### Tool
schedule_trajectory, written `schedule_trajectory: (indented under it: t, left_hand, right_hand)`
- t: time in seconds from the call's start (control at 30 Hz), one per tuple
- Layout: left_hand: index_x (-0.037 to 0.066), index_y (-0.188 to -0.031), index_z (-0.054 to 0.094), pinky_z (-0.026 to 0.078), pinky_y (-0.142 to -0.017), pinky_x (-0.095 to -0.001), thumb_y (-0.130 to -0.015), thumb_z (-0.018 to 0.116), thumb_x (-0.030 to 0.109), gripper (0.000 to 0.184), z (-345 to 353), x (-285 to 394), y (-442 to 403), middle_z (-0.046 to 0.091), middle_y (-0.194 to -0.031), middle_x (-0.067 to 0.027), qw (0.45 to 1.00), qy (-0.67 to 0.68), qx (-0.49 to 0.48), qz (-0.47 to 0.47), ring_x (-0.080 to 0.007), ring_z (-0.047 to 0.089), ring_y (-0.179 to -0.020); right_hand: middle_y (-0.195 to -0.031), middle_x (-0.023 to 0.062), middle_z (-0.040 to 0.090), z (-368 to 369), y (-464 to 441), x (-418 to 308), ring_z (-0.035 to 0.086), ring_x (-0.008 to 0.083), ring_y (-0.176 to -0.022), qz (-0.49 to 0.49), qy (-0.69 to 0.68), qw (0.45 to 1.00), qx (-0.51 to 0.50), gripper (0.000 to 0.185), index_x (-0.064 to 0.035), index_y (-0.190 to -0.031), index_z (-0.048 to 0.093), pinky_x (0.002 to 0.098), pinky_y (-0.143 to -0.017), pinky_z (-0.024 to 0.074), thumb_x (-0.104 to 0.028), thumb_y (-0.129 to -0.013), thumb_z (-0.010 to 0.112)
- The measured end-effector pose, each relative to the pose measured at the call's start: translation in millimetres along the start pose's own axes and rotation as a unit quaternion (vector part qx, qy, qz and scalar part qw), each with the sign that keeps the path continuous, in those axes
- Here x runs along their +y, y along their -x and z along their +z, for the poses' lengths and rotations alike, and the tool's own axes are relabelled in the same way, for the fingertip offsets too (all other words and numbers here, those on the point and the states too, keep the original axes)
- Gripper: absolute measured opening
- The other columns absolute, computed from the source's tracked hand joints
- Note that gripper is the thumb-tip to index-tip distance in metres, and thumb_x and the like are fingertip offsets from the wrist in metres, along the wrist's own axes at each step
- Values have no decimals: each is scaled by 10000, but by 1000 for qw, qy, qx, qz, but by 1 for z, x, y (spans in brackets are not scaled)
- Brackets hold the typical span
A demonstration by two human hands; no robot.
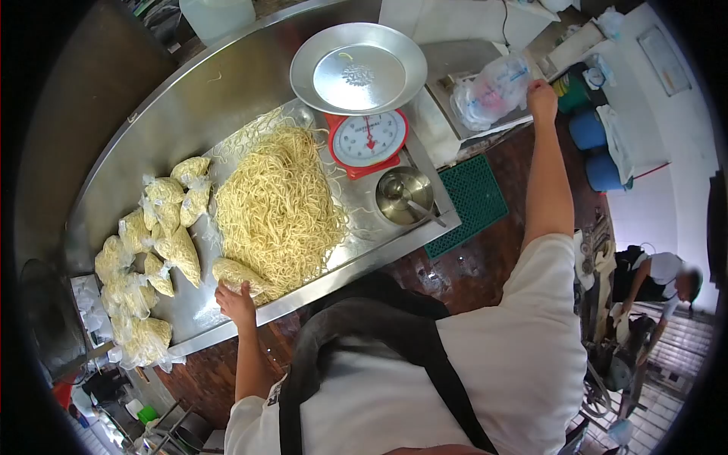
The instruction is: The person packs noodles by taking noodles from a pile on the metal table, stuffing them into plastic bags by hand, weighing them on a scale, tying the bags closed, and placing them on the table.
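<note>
My left hand (236,303) grips the near end of a filled plastic bag of noodles (233,271) at the table's front edge. That bag lies against a big heap of loose yellow noodles (277,208). Stretched far out to the right, my right hand (541,101) is closed at the edge of a bunch of clear plastic bags (494,89); its fingertips are partly hidden. Several more filled noodle bags (155,227) are piled on the left of the metal table (199,307).
A red dial scale (369,140) with a round metal pan (359,70) stands behind the heap. Beside it is a metal bowl (404,195) with a ladle. A green plastic crate (469,203) sits below the table's right edge. Another person (658,284) works at far right.
</note>
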State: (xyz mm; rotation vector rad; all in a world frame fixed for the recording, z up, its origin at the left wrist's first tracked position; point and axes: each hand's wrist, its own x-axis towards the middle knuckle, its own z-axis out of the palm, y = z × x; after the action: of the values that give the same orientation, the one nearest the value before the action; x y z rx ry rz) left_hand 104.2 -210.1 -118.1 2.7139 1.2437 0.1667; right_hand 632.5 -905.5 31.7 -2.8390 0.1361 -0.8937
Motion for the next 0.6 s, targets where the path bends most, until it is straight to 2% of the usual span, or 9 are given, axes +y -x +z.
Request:
schedule_trajectory:
  t: [0.13, 0.2, 0.23, 0.3, 0.37, 0.4, 0.43, 0.5, 0.6]
  left_hand:
    - [20, -1345, 453, 414, -936, -564, -960, 560, 389, 544, 39, -58, 2, 606, -1203, -226, 993, 52, -80, -68, -447, 550, -1105]
    - [1, -1243, 540, 428, -929, -524, -980, 517, 371, 455, 48, -79, -15, 624, -1151, -241, 978, 94, -178, -56, -434, 565, -1087]
    - [-9, -1193, 583, 434, -925, -504, -990, 496, 363, 432, 54, -95, -21, 633, -1125, -249, 966, 115, -223, -59, -428, 572, -1078]
    - [-27, -959, 621, 450, -787, -464, -1005, 425, 260, 351, 87, -130, -36, 653, -941, -246, 971, 193, -66, 128, -387, 611, -900]
    - [15, -822, 555, 410, -679, -393, -988, 453, 266, 318, 5, -83, -62, 542, -737, -109, 928, 359, -98, 10, -242, 490, -698]
    - [20, -819, 561, 413, -676, -366, -992, 470, 299, 341, -17, -68, -78, 541, -736, -74, 887, 444, -91, -83, -199, 487, -709]
    - [21, -814, 564, 417, -684, -343, -1001, 473, 319, 363, -36, -66, -101, 554, -747, -58, 925, 379, -5, -28, -171, 487, -728]
    - [9, -859, 613, 436, -712, -345, -1005, 504, 382, 415, -84, -61, -140, 592, -764, -68, 892, 443, 81, -37, -172, 511, -752]
    - [-11, -1134, 574, 490, -717, -320, -971, 533, 507, 545, -162, -57, -169, 670, -945, -111, 868, 486, 23, -99, -169, 608, -803]
  right_hand:
    - [-781, 208, 683, -25, -10, -22, 677, 384, -690, -23, -8, 989, 144, 176, -32, -845, 627, 464, -664, 541, -191, -887, 564]
    - [-722, 137, 677, -56, -15, -48, 667, 313, -583, 168, -393, 902, 63, 177, -30, -955, 597, 427, -635, 554, -195, -924, 540]
    - [-872, 127, 686, -54, -31, -26, 688, 283, -717, 141, -435, 888, 37, 206, -56, -1092, 553, 433, -687, 566, -182, -929, 565]
    - [-1238, 229, 579, -55, -51, 9, 590, 388, -1143, -86, -717, 692, 6, 273, -60, -1185, 516, 548, -901, 525, -175, -938, 527]
    - [-1293, 277, 541, -89, -62, -15, 543, 453, -1186, -112, -716, 689, 6, 242, -88, -1194, 533, 610, -1014, 428, -126, -970, 448]
    - [-1321, 301, 523, -107, -67, -29, 520, 485, -1207, -126, -716, 687, 5, 250, -103, -1198, 541, 642, -1070, 380, -101, -986, 408]
    - [-1285, 283, 558, -151, -47, -97, 497, 470, -1244, -19, -717, 694, 65, 223, -68, -1162, 558, 636, -1101, 343, -123, -1004, 410]
    - [-1252, 247, 591, -166, -37, -122, 523, 450, -1221, -99, -740, 665, -4, 249, -10, -1137, 572, 602, -1113, 337, -183, -1001, 456]
    - [-1177, 204, 636, -216, 43, -213, 585, 363, -1147, -128, -763, 633, -27, 313, 9, -1181, 572, 536, -1082, 369, -217, -980, 492]
